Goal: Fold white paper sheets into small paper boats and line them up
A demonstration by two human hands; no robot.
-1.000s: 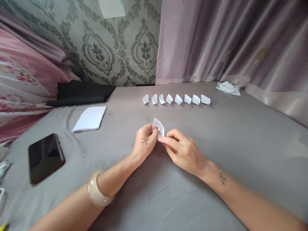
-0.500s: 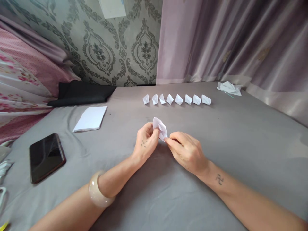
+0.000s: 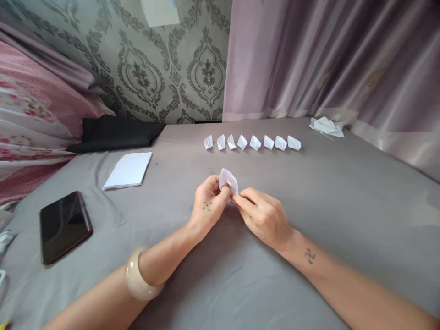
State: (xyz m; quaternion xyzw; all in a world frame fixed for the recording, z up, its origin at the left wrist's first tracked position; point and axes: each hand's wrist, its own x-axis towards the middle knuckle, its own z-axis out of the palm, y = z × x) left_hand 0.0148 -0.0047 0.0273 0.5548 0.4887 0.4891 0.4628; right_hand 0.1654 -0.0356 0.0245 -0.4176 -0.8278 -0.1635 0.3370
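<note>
A small folded white paper boat point(image 3: 229, 178) is held up between my two hands, its far side raised and its hollow turned toward me. My left hand point(image 3: 210, 201) grips its left side, with the thumb pressed into the fold. At the lower right edge, the fingertips of my right hand point(image 3: 264, 214) pinch the paper; part of that edge is hidden by the fingers. Beyond the hands, a row of several finished-looking white paper boats point(image 3: 255, 143) stands on the grey sheet point(image 3: 330, 192).
On the left lie a stack of white paper point(image 3: 128, 170) and a dark phone point(image 3: 65, 227). Behind them is a folded black cloth point(image 3: 120, 134). Crumpled white paper point(image 3: 326, 126) sits at the far right, by the purple curtain point(image 3: 309, 59). Patterned wallpaper point(image 3: 172, 59) closes off the back.
My right fingers have shifted slightly left along the paper boat's lower edge, closer to my left thumb. The boat has turned a little and its hollow looks wider.
</note>
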